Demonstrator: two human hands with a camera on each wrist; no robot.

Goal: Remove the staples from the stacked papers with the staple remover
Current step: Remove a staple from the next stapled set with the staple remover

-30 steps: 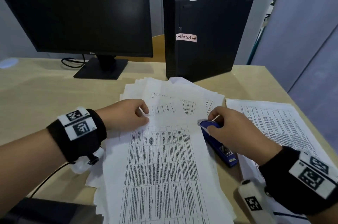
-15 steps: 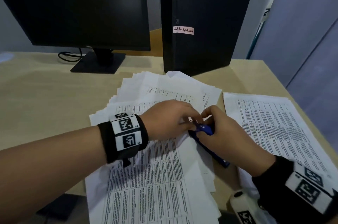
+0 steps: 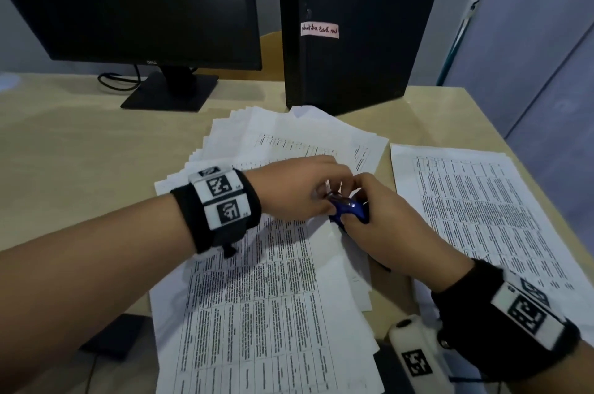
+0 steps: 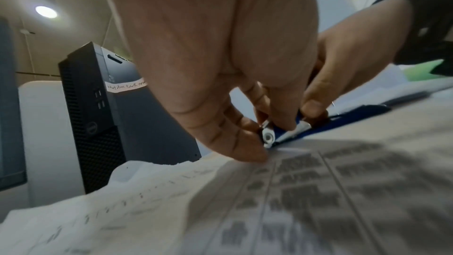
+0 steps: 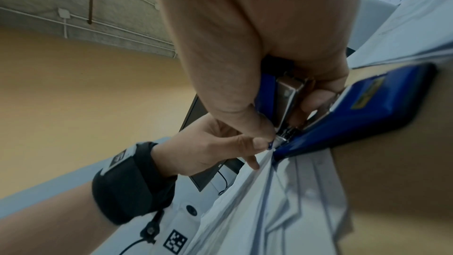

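On the pale wooden desk, below the dark monitor and the black computer tower, the stacked papers lie fanned out. My left hand has come across from the sheet's left edge to meet my right hand at the top right corner. My right fingers are curled round the blue staple remover; my left fingertips pinch at its metal tip, pressing the corner. I judge a staple is being worked there, though my fingers hide it. A separate printed sheet lies to the right, apart.

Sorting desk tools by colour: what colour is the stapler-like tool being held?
Blue, with silver metal parts; the tool shows best in the right wrist view.
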